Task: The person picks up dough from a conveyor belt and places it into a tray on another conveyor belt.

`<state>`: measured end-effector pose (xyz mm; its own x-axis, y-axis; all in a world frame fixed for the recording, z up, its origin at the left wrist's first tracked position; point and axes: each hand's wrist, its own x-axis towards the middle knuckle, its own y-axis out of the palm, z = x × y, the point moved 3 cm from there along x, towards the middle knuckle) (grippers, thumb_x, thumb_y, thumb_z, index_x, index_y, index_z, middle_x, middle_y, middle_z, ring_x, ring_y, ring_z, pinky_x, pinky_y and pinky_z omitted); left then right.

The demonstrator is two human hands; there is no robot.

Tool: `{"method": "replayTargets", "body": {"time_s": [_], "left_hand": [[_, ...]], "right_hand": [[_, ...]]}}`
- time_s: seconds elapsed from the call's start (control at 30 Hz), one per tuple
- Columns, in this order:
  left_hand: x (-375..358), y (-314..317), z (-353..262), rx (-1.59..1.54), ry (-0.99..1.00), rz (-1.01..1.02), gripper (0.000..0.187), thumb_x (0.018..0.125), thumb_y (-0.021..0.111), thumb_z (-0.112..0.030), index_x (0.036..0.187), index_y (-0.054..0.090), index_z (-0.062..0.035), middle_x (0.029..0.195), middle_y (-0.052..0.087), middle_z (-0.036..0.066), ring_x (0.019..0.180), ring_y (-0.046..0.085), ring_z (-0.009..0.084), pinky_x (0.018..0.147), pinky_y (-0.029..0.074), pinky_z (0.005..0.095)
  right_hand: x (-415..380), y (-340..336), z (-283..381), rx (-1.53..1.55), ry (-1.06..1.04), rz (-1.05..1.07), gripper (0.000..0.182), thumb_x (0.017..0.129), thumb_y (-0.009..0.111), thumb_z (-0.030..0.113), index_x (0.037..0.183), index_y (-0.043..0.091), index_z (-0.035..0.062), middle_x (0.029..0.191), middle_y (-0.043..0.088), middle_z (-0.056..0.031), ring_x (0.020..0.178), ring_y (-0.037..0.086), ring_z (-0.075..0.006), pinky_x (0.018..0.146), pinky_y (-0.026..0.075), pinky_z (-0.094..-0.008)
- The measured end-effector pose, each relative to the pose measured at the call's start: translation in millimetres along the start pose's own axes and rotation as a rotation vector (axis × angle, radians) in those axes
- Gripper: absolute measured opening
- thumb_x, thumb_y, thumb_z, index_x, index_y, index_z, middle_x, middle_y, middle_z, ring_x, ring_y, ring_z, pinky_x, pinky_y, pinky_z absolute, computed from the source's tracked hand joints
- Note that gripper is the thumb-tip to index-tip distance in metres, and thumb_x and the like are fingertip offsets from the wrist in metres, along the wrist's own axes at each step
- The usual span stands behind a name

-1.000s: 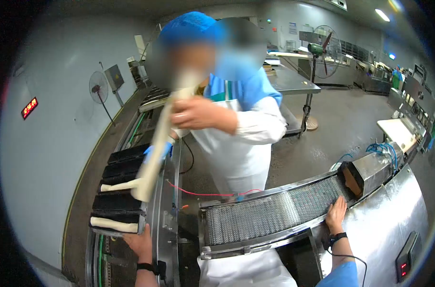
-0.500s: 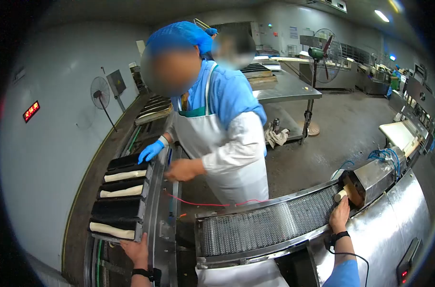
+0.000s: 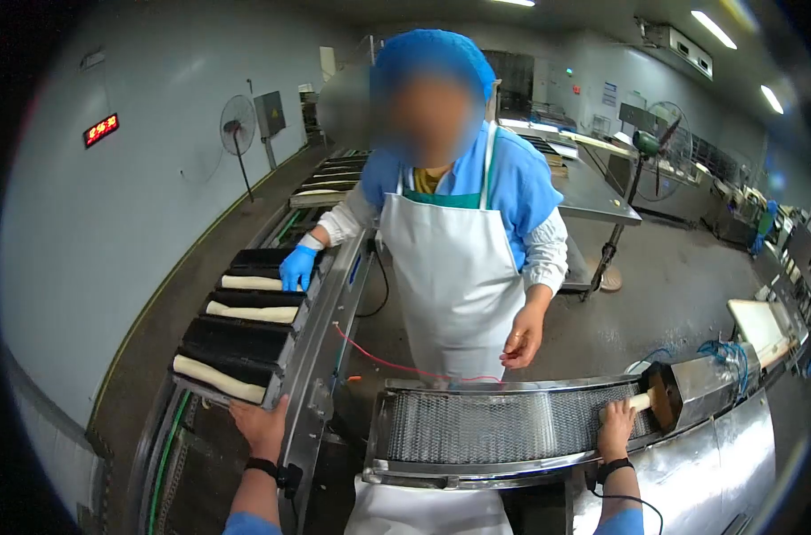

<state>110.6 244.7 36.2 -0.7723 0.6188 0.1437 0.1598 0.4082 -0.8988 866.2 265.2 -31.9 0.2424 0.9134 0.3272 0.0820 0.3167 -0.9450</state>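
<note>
My left hand [image 3: 261, 428] is at the near end of the black trays [image 3: 236, 337], thumb raised apart from the fingers, touching the tray edge beside the nearest dough strip [image 3: 218, 378]. More pale dough strips [image 3: 252, 312] lie in other tray grooves; one groove between them holds none. At the right end of the mesh conveyor [image 3: 503, 426], my right hand [image 3: 616, 426] has its fingers wrapped round a pale dough piece [image 3: 640, 402], which comes out of the metal machine's opening.
A co-worker in a white apron [image 3: 445, 259] stands across the conveyor, one blue-gloved hand [image 3: 297, 267] on the trays and a bare hand [image 3: 523, 339] above the belt's far edge. A red cord [image 3: 396, 365] runs behind the conveyor. The metal machine [image 3: 713, 390] stands at right.
The view has turned left and up. The co-worker's bare hand has moved from near the trays to the conveyor's far side. My right hand now wraps the dough, which extends further out.
</note>
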Motion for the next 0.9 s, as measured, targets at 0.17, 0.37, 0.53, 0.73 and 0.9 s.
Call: {"method": "replayTargets", "body": {"time_s": [0.17, 0.37, 0.53, 0.73, 0.9], "left_hand": [[-2.6, -8.1, -1.4, -0.038, 0.024, 0.016, 0.129, 0.08, 0.076, -0.06, 0.149, 0.008, 0.024, 0.158, 0.014, 0.041, 0.151, 0.013, 0.0488, 0.126, 0.013, 0.0501], [-4.5, -13.8, -1.2, -0.084, -0.013, 0.026, 0.128, 0.079, 0.078, -0.058, 0.15, 0.008, 0.0222, 0.159, 0.013, 0.04, 0.151, 0.016, 0.0478, 0.125, 0.017, 0.05], [-9.2, -22.0, -4.1, -0.152, -0.082, 0.039, 0.132, 0.077, 0.079, -0.058, 0.151, 0.003, 0.0212, 0.16, 0.009, 0.039, 0.153, 0.01, 0.0458, 0.126, 0.014, 0.0486], [-5.0, -24.4, -3.7, -0.175, -0.08, 0.079, 0.13, 0.08, 0.079, -0.055, 0.151, 0.001, 0.0208, 0.161, 0.006, 0.04, 0.153, 0.009, 0.0465, 0.126, 0.014, 0.0507], [-0.5, -20.5, 4.8, -0.176, -0.032, 0.05, 0.129, 0.08, 0.079, -0.056, 0.151, 0.004, 0.0216, 0.16, 0.01, 0.04, 0.153, 0.011, 0.0475, 0.125, 0.016, 0.0524]], "right_hand": [[-0.6, -44.7, 7.8, -0.222, -0.202, 0.258, 0.022, 0.087, 0.065, 0.015, 0.109, 0.069, 0.0124, 0.119, 0.066, -0.0074, 0.133, 0.05, -0.0336, 0.117, 0.03, -0.0572], [-19.0, -43.7, 2.9, -0.25, -0.057, 0.201, 0.029, 0.073, 0.076, 0.018, 0.101, 0.073, 0.0107, 0.12, 0.063, -0.0153, 0.117, 0.057, -0.0391, 0.094, 0.05, -0.0497], [-9.7, -58.0, 29.8, 0.011, 0.018, 0.247, 0.031, 0.07, 0.083, 0.019, 0.097, 0.072, 0.0098, 0.107, 0.069, -0.0187, 0.102, 0.065, -0.0402, 0.084, 0.055, -0.046], [64.5, -204.3, 148.4, 1.24, -0.069, 0.254, 0.016, 0.084, 0.07, 0.014, 0.094, 0.067, 0.0016, 0.088, 0.07, -0.0073, 0.074, 0.068, -0.0153, 0.061, 0.057, -0.0316], [68.7, -350.1, 319.9, 2.021, -0.457, 0.34, 0.052, 0.095, 0.068, 0.023, 0.133, 0.049, -0.0073, 0.115, 0.065, -0.0219, 0.105, 0.069, -0.0295, 0.092, 0.059, -0.0455]]}}
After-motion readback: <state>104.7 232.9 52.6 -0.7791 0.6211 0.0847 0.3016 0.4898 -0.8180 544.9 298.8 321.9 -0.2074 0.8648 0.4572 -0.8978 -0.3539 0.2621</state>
